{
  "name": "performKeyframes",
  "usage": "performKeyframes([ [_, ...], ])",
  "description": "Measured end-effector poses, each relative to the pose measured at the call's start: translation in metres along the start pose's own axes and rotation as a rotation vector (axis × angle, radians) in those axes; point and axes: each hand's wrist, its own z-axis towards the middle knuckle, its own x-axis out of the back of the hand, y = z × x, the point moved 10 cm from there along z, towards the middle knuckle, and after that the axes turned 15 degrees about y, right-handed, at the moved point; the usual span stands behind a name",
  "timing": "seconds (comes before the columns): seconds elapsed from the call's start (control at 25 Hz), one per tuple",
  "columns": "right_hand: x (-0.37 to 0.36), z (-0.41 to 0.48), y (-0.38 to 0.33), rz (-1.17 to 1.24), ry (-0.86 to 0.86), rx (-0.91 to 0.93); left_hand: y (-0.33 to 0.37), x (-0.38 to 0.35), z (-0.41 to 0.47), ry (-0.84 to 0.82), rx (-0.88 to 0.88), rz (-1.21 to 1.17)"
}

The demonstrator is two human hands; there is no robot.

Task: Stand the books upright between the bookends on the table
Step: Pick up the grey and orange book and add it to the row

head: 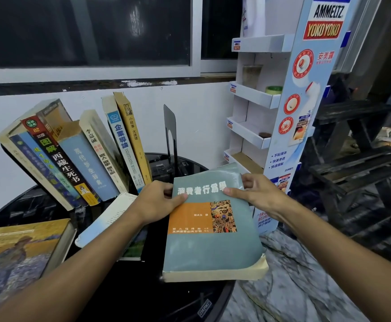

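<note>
Head view: you've got the teal book (213, 228) in both hands at centre frame, cover up, over the black table's (143, 298) right edge. Your left hand (159, 201) grips its top-left corner, thumb on the cover. Your right hand (257, 194) clamps the top-right corner, thumb on the title. Upper left, the row of books (85, 154) leans left. The black bookend (170, 131) stands upright just right of it. Two more books lie flat, lower left: a painted one (20, 254) and a pale one (101, 219).

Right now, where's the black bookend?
Head view, centre: the black bookend stands upright on the table, just right of the leaning book row, behind the held grey-green book.
</note>
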Motion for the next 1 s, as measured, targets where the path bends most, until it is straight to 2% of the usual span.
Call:
performKeyframes([
  [0.16, 0.007, -0.004, -0.017, 0.058, 0.063, 0.069, 0.002, 0.019, -0.001, 0.032, 0.069, -0.243],
  [0.4, 0.020, -0.020, -0.083, 0.057, 0.117, 0.315, 0.031, 0.073, -0.011, 0.174, 0.115, -0.556],
  [0.72, 0.014, -0.042, -0.141, 0.178, 0.102, 0.504, 0.063, 0.137, -0.031, 0.332, -0.072, -0.524],
  [1.0, 0.005, -0.037, -0.139, 0.153, 0.086, 0.503, 0.066, 0.143, -0.051, 0.383, -0.124, -0.458],
])
